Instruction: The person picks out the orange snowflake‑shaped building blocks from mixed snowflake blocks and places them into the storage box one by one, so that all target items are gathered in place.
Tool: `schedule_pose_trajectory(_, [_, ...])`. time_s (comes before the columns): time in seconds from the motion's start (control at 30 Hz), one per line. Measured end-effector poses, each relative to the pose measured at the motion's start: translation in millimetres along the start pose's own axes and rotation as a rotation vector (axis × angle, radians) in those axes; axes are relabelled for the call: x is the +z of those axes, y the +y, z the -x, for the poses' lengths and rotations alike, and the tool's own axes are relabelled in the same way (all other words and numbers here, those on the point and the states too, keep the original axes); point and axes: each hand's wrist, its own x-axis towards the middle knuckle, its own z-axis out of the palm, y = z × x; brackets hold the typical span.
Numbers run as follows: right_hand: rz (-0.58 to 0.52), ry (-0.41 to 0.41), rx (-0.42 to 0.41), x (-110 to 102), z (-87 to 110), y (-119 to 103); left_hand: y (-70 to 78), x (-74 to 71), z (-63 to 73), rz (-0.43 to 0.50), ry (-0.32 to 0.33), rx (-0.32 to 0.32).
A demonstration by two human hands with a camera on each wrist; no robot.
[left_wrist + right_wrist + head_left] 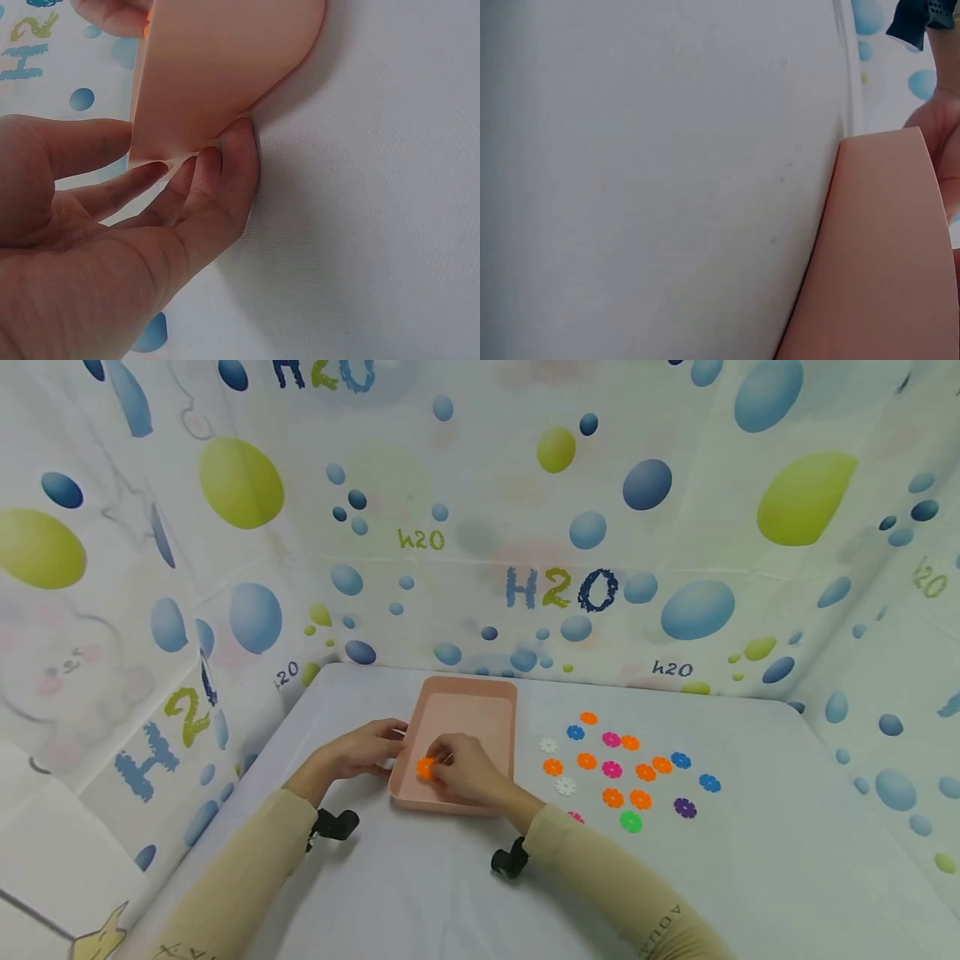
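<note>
A shallow pink tray (465,714) sits on the white table. My left hand (365,748) is at its left side; in the left wrist view the loosely bent fingers (236,169) rest against the tray wall (225,67), the thumb by the rim. Over the tray's near left part, my right hand (463,768) pinches an orange flower-shaped disc (425,768). Its fingers hide part of the disc and the tray floor. The right wrist view shows the tray's outer wall (885,247) and part of the left hand (937,142), but not the right hand.
Right of the tray lie scattered flower-shaped discs: several orange discs (612,797), blue discs (709,783), pink discs (612,769), white discs (566,787), a green disc (631,821) and a purple disc (685,807). A patterned curtain (465,593) hangs behind and beside the table.
</note>
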Motion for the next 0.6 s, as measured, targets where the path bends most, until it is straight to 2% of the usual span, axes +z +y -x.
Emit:
schedule_pose_trajectory(0.33, [0.037, -0.019, 0.08, 11.2, -8.2, -5.9, 3.2, 2.3, 2.6, 0.005, -0.004, -0.009])
schedule_pose_trajectory(0.6, [0.101, 0.002, 0.094, 11.1, -7.8, -10.1, 1.6, 2.5, 0.3, 0.015, -0.005, -0.008])
